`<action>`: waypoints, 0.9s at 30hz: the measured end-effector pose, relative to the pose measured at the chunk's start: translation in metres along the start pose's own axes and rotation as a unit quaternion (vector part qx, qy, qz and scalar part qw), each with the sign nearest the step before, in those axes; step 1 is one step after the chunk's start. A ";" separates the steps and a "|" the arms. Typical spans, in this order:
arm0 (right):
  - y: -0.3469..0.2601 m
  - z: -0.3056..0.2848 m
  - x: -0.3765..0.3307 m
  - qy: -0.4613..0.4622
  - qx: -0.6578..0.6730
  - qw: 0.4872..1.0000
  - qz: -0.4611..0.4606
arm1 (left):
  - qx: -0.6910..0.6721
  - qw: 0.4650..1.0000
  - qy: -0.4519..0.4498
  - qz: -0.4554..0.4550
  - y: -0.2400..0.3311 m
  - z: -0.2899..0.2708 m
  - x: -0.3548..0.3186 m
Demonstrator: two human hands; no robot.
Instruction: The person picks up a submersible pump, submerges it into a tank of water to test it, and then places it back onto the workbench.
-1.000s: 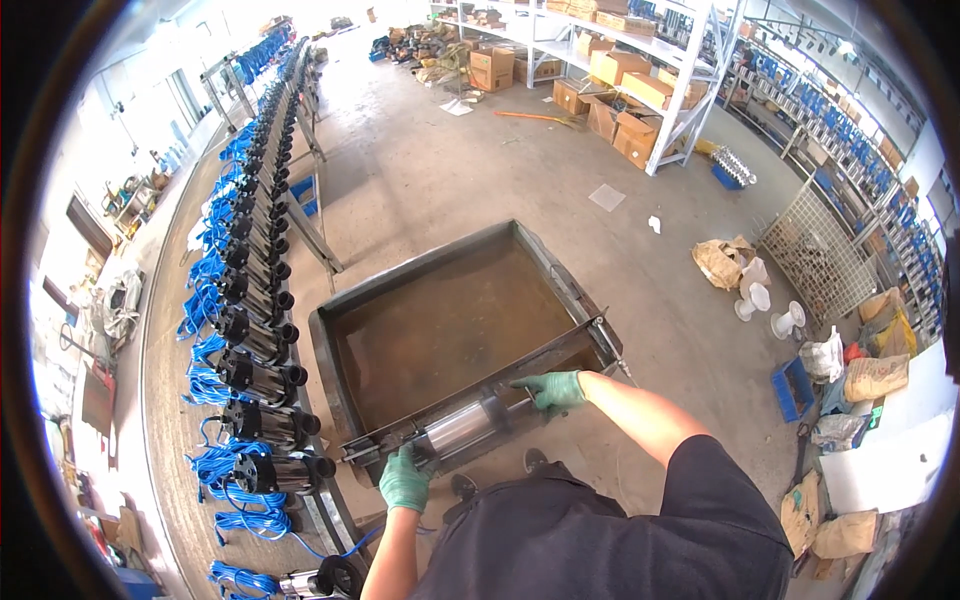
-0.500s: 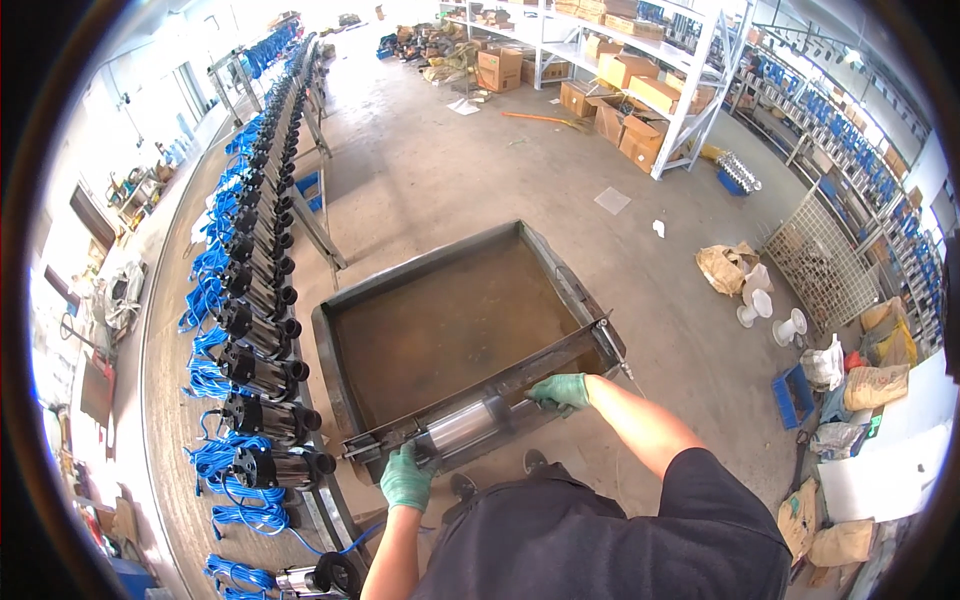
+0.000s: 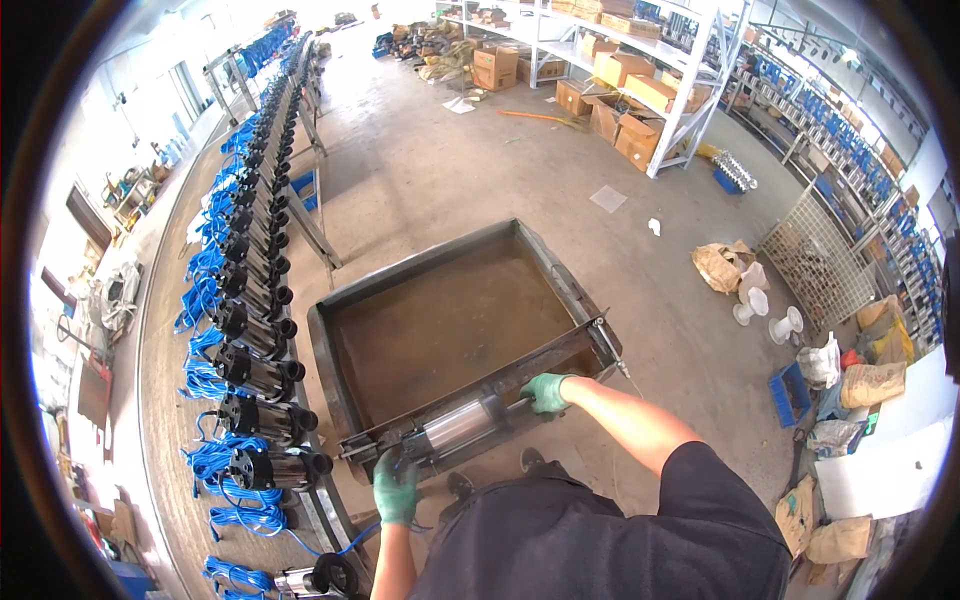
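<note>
A shiny metal cylinder (image 3: 462, 424) lies along the near rim of a large steel tank (image 3: 330, 345) filled with brown water. My left hand (image 3: 396, 487), in a green glove, grips the cylinder's dark left end. My right hand (image 3: 547, 391), also gloved, is closed on the rod at its right end. Both forearms come up from the lower edge over my dark shirt.
A long bench on the left carries a row of black pumps (image 3: 262, 375) with coiled blue cables (image 3: 222, 465). White shelving with cardboard boxes (image 3: 625, 95) stands at the back. A wire cage (image 3: 820, 268), sacks and white cones lie on the concrete floor to the right.
Both hands keep their hold on the cylinder at the tank's near rim. Only a slight shift of the view is visible.
</note>
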State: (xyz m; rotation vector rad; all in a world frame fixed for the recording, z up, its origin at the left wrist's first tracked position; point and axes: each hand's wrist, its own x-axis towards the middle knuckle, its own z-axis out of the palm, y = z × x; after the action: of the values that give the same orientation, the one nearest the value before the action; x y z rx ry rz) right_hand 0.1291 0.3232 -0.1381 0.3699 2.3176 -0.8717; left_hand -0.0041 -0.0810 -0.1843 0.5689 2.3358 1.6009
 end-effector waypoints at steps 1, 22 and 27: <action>-0.010 -0.007 -0.002 -0.043 -0.102 0.993 0.027 | 0.108 0.992 0.055 -0.023 -0.009 -0.009 -0.008; 0.144 0.035 0.005 0.572 0.655 0.480 0.120 | -0.154 0.938 -0.026 -0.311 -0.041 -0.094 -0.033; 0.262 0.062 -0.002 0.638 0.423 0.587 0.264 | -0.128 0.958 -0.084 -0.242 0.047 -0.039 0.018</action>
State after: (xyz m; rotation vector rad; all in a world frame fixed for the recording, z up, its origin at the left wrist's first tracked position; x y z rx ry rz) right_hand 0.2777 0.4754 -0.3027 2.7063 2.2170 -1.6174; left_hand -0.0281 -0.0907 -0.1260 0.0596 1.9069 1.5126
